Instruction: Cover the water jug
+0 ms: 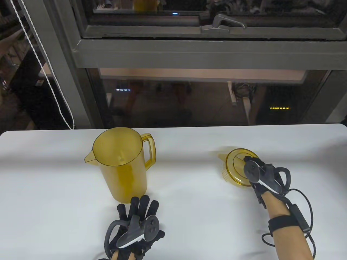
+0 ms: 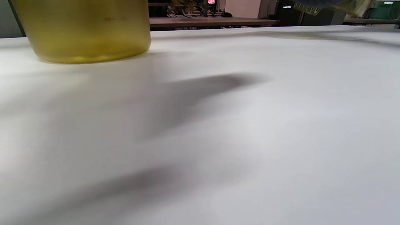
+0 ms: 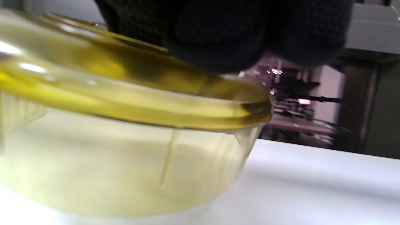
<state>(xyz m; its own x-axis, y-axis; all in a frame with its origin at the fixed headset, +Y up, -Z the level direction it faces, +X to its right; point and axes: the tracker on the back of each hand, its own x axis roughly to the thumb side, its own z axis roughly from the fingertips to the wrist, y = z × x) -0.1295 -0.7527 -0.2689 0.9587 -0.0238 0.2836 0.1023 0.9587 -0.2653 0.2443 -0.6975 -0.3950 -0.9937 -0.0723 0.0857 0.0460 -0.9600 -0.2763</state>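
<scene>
A yellow see-through jug [image 1: 122, 162] stands upright and uncovered on the white worktop [image 1: 189, 195], left of the middle, toward the far edge, its handle pointing right and its spout left. The left hand [image 1: 138, 224] lies flat near the worktop's near edge, just in front of the jug, fingers straight and spread, holding nothing. The yellow lid [image 1: 237, 166] is right of the middle, tilted. The right hand [image 1: 257, 173] grips the lid from above at its near rim.
</scene>
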